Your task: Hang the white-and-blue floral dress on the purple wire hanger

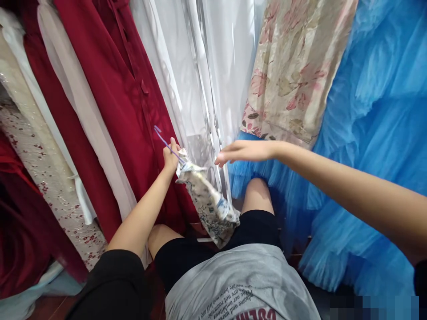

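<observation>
My left hand (171, 156) is closed round the top of a crumpled plastic bag (207, 202) with a blue and white print. The bag hangs down over my knees. A thin purple strip (165, 141) sticks up from that fist. My right hand (243, 151) reaches in from the right, palm down, with its fingers stretched out and holding nothing. Its fingertips are close to a clear plastic garment cover (203, 106) hanging in front of me, just right of the bag's top.
Garments hang in a tight row: a dark red dress (126, 89), white fabric (83, 102), a beige floral dress (293, 66) and a bright blue tulle skirt (373, 133). A sequined white garment (40, 169) hangs at the left. My knees (256, 195) are near the hems.
</observation>
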`<state>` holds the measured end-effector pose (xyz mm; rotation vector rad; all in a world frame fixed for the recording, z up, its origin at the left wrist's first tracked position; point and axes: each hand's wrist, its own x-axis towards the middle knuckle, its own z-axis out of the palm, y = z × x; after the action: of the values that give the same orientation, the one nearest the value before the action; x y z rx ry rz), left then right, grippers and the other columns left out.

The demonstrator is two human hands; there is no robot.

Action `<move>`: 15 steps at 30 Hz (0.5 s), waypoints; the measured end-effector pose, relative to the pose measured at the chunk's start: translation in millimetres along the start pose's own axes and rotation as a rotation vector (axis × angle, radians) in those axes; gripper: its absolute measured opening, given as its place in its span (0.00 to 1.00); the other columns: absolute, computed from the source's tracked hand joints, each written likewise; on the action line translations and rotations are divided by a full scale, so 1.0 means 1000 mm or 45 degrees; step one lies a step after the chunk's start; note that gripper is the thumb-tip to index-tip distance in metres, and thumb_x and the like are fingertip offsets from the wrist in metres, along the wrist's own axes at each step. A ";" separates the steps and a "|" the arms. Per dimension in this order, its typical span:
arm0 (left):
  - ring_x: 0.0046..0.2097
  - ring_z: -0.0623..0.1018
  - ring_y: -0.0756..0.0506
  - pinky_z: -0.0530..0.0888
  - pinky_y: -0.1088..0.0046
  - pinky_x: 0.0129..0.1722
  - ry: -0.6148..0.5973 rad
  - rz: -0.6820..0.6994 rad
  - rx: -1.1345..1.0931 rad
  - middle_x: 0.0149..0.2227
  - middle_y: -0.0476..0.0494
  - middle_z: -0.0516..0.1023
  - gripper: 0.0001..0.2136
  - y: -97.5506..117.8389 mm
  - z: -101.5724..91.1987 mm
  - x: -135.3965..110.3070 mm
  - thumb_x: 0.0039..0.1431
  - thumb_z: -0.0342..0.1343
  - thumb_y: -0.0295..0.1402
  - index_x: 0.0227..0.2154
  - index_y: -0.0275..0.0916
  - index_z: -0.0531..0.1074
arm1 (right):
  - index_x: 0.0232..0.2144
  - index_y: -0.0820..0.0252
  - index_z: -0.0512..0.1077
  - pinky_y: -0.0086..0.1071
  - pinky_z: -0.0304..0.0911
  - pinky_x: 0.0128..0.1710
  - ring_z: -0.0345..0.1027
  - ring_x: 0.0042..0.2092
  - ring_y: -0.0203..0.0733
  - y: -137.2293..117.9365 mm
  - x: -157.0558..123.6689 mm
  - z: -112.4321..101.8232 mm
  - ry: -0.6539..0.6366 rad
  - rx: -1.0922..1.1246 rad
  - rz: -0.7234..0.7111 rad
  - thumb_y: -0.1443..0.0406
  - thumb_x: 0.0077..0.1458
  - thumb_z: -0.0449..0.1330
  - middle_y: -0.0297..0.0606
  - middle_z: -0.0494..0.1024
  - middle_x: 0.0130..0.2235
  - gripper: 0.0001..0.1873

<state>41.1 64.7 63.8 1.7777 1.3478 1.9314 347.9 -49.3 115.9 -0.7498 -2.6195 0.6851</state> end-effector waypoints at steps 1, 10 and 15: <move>0.24 0.67 0.48 0.64 0.73 0.27 0.006 -0.016 -0.040 0.20 0.48 0.65 0.30 0.003 0.005 -0.004 0.65 0.36 0.60 0.18 0.42 0.61 | 0.53 0.64 0.75 0.52 0.67 0.53 0.72 0.53 0.62 0.002 0.003 0.009 0.099 -0.267 0.007 0.45 0.59 0.59 0.53 0.79 0.51 0.32; 0.27 0.75 0.51 0.73 0.75 0.31 -0.655 -0.389 -1.087 0.28 0.48 0.74 0.20 0.097 0.056 -0.040 0.58 0.59 0.53 0.31 0.38 0.71 | 0.64 0.70 0.53 0.56 0.64 0.56 0.65 0.58 0.67 0.056 0.045 0.072 0.719 -0.923 -0.232 0.45 0.45 0.69 0.63 0.69 0.58 0.55; 0.46 0.80 0.43 0.76 0.66 0.48 -0.701 -0.256 -0.743 0.45 0.41 0.80 0.18 0.086 0.051 -0.049 0.47 0.71 0.31 0.41 0.37 0.74 | 0.55 0.65 0.63 0.45 0.69 0.39 0.74 0.47 0.65 0.084 0.011 0.060 0.875 -0.863 0.032 0.46 0.51 0.59 0.55 0.78 0.47 0.37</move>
<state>134.8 7.2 84.1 1.6178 0.6562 1.3789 347.7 -1.4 23.8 -0.9727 -2.1512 -0.4416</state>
